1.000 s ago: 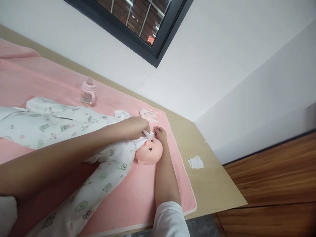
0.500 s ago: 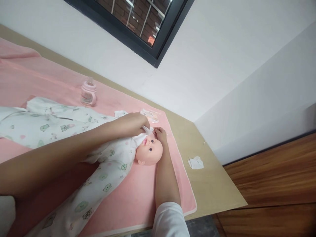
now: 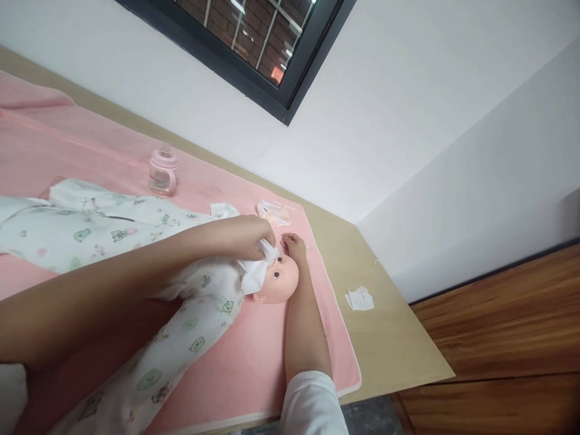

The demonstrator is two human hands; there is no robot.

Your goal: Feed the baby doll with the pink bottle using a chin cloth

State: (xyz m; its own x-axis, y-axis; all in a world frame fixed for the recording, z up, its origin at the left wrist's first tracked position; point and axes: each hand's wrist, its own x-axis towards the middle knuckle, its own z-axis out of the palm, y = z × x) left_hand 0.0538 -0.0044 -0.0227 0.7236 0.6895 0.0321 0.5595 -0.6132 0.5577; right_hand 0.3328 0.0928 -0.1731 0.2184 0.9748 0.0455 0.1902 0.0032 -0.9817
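A baby doll (image 3: 285,281) in a white sleepsuit (image 3: 194,317) printed with green and pink animals lies on its back. My left hand (image 3: 251,235) is closed around a white wipe (image 3: 256,275) and presses it at the doll's mouth and cheek. One flap of the wipe hangs over the near cheek and covers the lower face. Around the crown of the doll's head curves my right forearm. Beyond the head is my right hand (image 3: 294,246), palm toward it, its fingers loosely extended and nothing seen in them.
Under the doll is a pink mat (image 3: 258,356) on a tan table (image 3: 385,344). A baby bottle (image 3: 162,172) stands near the far edge. A clear packet (image 3: 274,212) lies beyond my hands, and a folded white cloth (image 3: 360,298) rests to the right. A wall with a window (image 3: 276,90) is behind.
My left hand has shifted slightly down toward the doll's near cheek. The wipe now spreads over the mouth and cheek, which showed before. The right hand looks unmoved.
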